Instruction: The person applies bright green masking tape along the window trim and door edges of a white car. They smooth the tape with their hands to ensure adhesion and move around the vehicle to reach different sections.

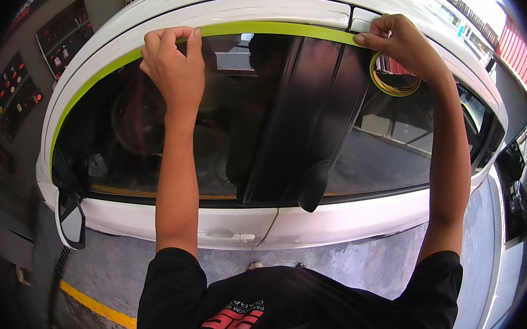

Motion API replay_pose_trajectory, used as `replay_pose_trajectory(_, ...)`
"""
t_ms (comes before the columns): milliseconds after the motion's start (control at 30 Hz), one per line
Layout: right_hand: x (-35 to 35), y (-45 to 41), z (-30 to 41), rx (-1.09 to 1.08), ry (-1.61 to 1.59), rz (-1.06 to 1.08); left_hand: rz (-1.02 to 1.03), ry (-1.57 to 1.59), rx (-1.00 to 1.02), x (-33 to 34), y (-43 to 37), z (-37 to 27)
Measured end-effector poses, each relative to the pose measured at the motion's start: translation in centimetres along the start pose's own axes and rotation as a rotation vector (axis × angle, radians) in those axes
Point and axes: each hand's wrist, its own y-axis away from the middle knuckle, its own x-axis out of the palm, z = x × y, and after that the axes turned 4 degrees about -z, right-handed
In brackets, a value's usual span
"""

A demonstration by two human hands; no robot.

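Note:
A strip of lime-green masking tape (272, 27) runs along the upper edge of the front side window (215, 135) of a white car. From the lower front corner it follows the curve up to the dark door pillar (305, 111). My left hand (175, 56) pinches the strip between thumb and fingers at the top of the glass. Farther right, my right hand (402, 47) grips the strip near the gap between the two doors. The tape roll (397, 92) hangs just under that hand, in front of the rear door window (391, 151); part of it is hidden.
The car's side mirror (71, 223) sticks out at lower left. A door handle (227, 236) lies below the front window. Tool boards (64, 38) hang on the dark wall at left. A yellow line (99, 306) crosses the grey floor (343, 255).

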Motion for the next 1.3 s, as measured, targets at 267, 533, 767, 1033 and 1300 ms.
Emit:
replay_pose_trajectory(267,0.8,-0.3,-0.4,0.002,0.010,-0.037,0.035,-0.209,0.004,-1.6,-2.2,2.7)
replay_pose_trajectory(533,0.8,-0.8,-1.2,0.069,-0.072,0.004,0.138,-0.196,0.179,-0.7,-3.4,2.7)
replay_pose_trajectory(767,0.8,-1.0,-1.7,0.031,-0.077,0.005,0.229,-0.156,0.333,4.2,-3.5,-2.6)
replay_pose_trajectory(1033,0.5,-0.2,-1.2,0.093,-0.072,0.029,0.542,-0.145,0.124,3.7,-5.6,-8.1)
replay_pose_trajectory(1300,-0.1,0.4,-0.9,0.077,-0.254,0.053,0.405,-0.179,0.351,5.2,-7.4,0.6)
